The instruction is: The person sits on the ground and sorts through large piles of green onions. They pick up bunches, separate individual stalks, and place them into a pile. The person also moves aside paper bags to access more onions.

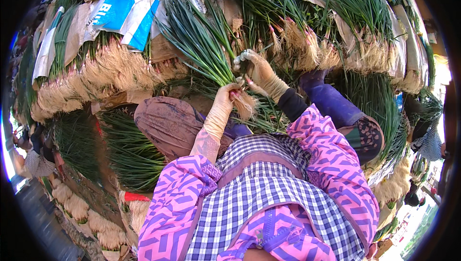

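Observation:
My gloved left hand (224,99) is closed around the pinkish white base of a bunch of green onions (205,50), whose leaves point up and to the left. Pale stringy roots (245,105) hang out below that hand. Just above and to the right, my gloved right hand (256,67) has bent fingers beside the stalks, with a single pink-based stalk near its palm. Whether that stalk is gripped cannot be told. The glove fingertips look worn and dirty.
Rooted green onions (302,41) lie in a long row ahead, with brown sacking and a blue and white plastic sack (124,9). More leafy bundles (133,149) lie at the left and right. Loose leaves cover the ground between my knees. Other people crouch at both far sides.

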